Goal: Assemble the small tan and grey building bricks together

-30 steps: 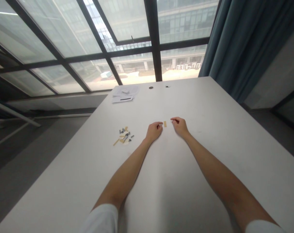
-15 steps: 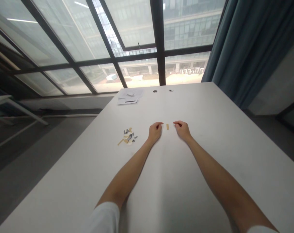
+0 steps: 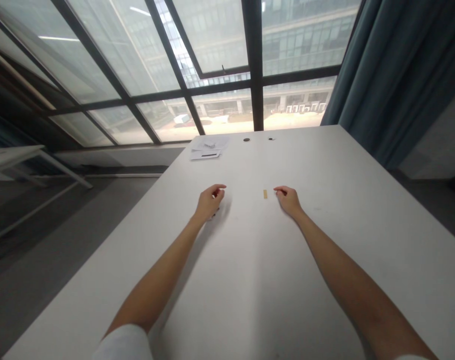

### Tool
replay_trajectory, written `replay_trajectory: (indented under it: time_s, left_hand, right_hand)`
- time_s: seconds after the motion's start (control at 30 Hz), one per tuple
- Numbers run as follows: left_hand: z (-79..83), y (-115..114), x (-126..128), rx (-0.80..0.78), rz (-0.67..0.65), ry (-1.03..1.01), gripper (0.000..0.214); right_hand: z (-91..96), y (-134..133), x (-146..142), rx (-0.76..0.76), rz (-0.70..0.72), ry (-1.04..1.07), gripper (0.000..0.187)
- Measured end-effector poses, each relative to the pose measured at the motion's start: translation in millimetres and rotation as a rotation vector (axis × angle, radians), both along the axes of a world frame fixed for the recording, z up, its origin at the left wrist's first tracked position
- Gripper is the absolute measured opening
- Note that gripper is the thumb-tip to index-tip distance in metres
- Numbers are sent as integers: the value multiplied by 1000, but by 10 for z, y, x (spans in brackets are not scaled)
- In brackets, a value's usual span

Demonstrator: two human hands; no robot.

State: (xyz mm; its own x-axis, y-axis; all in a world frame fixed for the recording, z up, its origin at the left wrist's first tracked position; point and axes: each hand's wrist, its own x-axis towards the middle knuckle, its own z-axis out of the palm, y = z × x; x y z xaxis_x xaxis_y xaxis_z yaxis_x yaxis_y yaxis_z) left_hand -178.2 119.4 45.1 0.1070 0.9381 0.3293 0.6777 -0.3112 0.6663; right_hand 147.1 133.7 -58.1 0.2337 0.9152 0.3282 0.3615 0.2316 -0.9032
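Papers (image 3: 200, 150): any writing illegible
Strip (image 3: 265, 194): one, tan, on tabletop (image 3: 242, 240)
Left hand (image 3: 210, 200): finger and thumb parted
Right hand (image 3: 289, 200): beside strip, cannot tell if pinching

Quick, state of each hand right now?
Left hand: loosely curled; whether it holds anything can't be told.
Right hand: curled, apart from the tan strip; any small thing held can't be told.

The table (image 3: 242, 240) looks smooth, with a faint sheen; the small strip (image 3: 265, 194) on it looks matt. The sheets (image 3: 205, 149) at the far left are paper. Far window panes (image 3: 133, 50) are glossy glass in matt, metal-looking frames (image 3: 256, 75); the far-right curtain (image 3: 396, 75) is cloth.
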Motion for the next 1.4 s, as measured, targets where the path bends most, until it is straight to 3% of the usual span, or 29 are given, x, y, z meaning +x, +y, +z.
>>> replay_trajectory:
  time_s: [0.2,0.37,0.53,0.67,1.0,1.4]
  left_hand:
    - [-220,-189,-820,57,260,206,47]
    - [-455,-315,-1151,-25,441,280,47]
    - [-588,-430,-1212,-88,547,457,47]
    - [-648,-493,-1210,-138,539,515,53]
    - [-689,-540,-1219,-110,470,347,53]
    - [-720,-502,-1249,-63,385,300,51]
  right_hand:
    - [-1,-10,-8,-10,-7,-9,33]
    - [19,-30,-2,-2,6,-22,32]
    - [29,-39,-6,-26,-3,-32,32]
    - [24,-41,-8,-13,-1,-39,31]
    - [36,-52,4,-21,13,-62,32]
    - [69,-64,-11,-16,9,-86,31]
